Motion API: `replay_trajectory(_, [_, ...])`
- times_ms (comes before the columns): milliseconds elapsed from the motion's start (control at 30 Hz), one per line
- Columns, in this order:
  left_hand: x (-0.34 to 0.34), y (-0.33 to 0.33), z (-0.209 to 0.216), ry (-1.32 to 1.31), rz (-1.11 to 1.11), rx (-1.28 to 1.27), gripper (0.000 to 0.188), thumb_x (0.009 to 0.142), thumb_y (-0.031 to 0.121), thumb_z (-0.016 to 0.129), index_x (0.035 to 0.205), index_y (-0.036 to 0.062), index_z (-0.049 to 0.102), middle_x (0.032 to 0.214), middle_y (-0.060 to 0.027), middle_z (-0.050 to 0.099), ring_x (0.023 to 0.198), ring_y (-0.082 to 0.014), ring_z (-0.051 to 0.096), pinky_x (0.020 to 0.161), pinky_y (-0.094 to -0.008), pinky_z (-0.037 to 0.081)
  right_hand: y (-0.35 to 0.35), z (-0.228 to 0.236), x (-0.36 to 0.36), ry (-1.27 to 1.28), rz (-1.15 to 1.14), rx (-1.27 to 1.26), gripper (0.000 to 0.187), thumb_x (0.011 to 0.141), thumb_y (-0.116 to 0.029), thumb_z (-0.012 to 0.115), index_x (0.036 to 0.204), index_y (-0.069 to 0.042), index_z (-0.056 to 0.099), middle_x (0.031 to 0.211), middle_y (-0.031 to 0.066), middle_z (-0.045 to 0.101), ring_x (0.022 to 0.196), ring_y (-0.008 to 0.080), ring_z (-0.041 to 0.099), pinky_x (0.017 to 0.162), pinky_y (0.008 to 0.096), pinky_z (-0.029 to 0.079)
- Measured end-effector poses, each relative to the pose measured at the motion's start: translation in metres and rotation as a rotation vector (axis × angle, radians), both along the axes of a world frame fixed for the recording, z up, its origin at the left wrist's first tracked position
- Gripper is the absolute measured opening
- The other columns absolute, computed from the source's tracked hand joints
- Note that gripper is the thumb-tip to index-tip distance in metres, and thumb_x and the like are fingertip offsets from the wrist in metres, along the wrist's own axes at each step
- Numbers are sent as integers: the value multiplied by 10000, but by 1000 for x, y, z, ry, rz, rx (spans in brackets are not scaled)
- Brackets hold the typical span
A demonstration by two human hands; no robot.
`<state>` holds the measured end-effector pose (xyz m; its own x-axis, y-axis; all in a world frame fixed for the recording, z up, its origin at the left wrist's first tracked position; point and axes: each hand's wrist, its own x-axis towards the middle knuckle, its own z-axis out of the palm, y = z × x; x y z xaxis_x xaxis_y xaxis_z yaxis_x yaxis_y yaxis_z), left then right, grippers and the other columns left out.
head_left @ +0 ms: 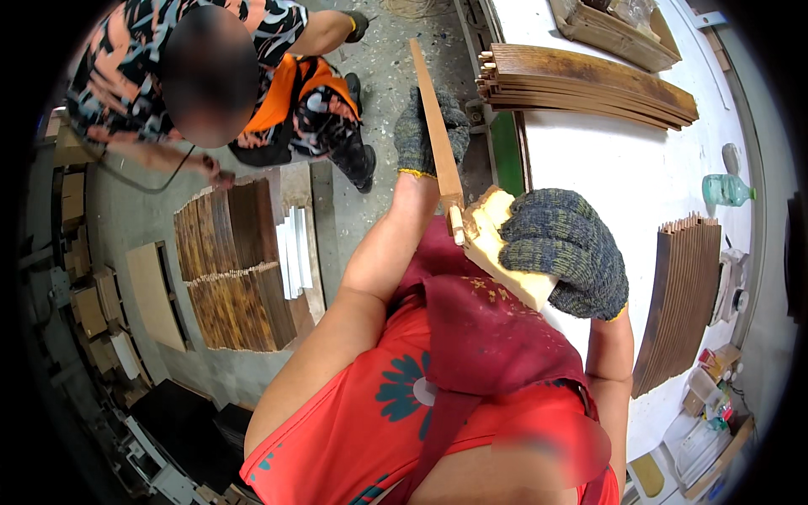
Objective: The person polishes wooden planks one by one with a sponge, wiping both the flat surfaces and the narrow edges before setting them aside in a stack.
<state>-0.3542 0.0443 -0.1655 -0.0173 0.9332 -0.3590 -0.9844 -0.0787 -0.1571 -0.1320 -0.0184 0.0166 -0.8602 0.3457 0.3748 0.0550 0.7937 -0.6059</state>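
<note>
My left hand (412, 143), in a dark grey knitted glove with a yellow cuff, grips a long narrow brown wooden slat (438, 139). The slat points away from me, and a pale dowel (457, 224) sticks out of its near end. In my right hand (568, 244), gloved the same way, is a pale yellow sponge block (497, 225) with a brown-stained far end. My fingers wrap over its right side. The sponge is beside the slat's near end; whether they touch I cannot tell. The left fingers are partly hidden behind the slat.
A white table (581, 168) on my right bears stacked brown slats (589, 80), an upright-looking row of slats (677, 303), a box (619, 34) and a bottle (725, 190). Left, a co-worker (278, 101) bends over stacked boards (231, 252) on the floor.
</note>
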Motion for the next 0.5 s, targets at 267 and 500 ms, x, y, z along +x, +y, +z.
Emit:
replay_trajectory(267, [-7, 4, -9, -69, 67, -41, 132, 888, 193, 502, 858, 73, 548, 698, -14, 507, 607, -132, 500, 533, -260, 448, 6, 3, 13, 81, -113, -90, 300, 682, -146, 655, 975, -87, 655, 1030, 93, 616, 1006, 290, 560, 922, 402, 388])
replay_trajectory(500, [-6, 3, -8, -134, 19, -15, 132, 884, 179, 503, 892, 56, 548, 728, -22, 528, 639, -133, 525, 557, -259, 464, 24, 16, -4, 193, -216, 69, 288, 651, -186, 683, 917, -81, 650, 991, 123, 618, 971, 314, 572, 888, 438, 414])
